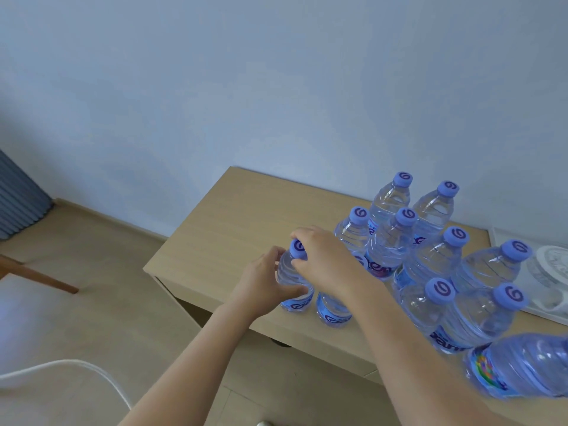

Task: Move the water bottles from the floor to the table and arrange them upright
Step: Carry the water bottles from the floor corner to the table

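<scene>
Notably, the left hand curled round the body of the water bottle while the right hand pinched its cap; it stood upright near the surface's front-left edge. Risk judged: a careless release could tip it floorward or into the neighbouring bottles crowded just beside.

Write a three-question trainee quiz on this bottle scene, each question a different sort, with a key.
1. True or false: both hands touch the same bottle.
2. Which hand covers that bottle's cap? A) left B) right
3. Fill in: the bottle at the picture's lower right edge, unlike the others, lies ____.

Key: 1 true: the left hand grips its body. 2 B. 3 tilted, near the table edge.
</scene>
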